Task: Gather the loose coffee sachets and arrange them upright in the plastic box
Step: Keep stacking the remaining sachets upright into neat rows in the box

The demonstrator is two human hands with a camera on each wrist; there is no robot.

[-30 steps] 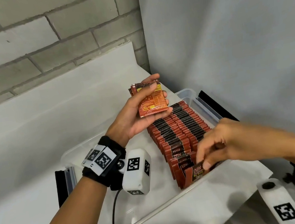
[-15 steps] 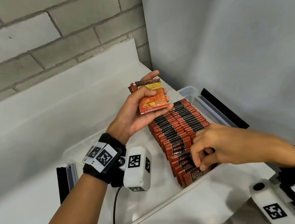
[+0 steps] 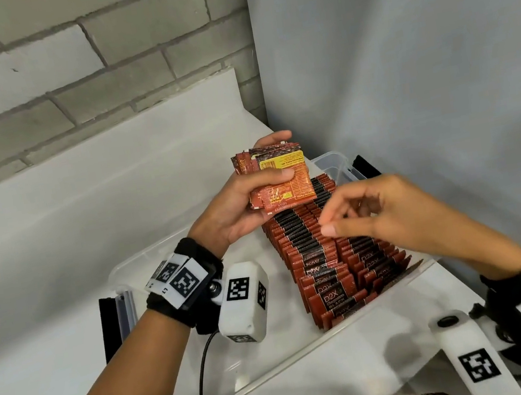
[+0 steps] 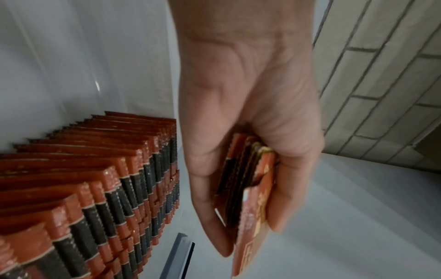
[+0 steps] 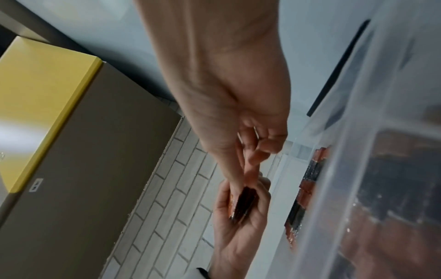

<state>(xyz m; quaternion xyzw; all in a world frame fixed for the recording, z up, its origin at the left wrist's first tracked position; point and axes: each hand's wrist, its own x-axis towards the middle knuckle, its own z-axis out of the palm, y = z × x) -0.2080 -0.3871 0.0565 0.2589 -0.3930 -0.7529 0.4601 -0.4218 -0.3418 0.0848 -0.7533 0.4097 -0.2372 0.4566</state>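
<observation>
My left hand (image 3: 230, 213) (image 4: 238, 113) grips a small stack of red coffee sachets (image 3: 280, 180) (image 4: 248, 188) (image 5: 243, 203) above the far end of the clear plastic box (image 3: 282, 367) (image 5: 358, 132). Two long rows of red-and-black sachets (image 3: 318, 256) (image 4: 95, 179) stand upright along the box's right side. My right hand (image 3: 353, 216) (image 5: 226, 94) hovers over these rows, just below the held stack. Its thumb and forefinger are close together, its other fingers loosely curled, and it holds nothing. In the right wrist view its fingertips point at the stack.
The box sits on a white counter (image 3: 59, 389) in a corner, with a brick wall (image 3: 56, 76) behind and a grey wall (image 3: 403, 67) at right. Black clips (image 3: 110, 328) flank the box ends. The box's left half shows a bare floor. A yellow-edged cabinet (image 5: 47, 94) appears in the right wrist view.
My right hand let go of a sachet at the near end of the rows and rose toward the stack in my left hand. The left hand barely moved.
</observation>
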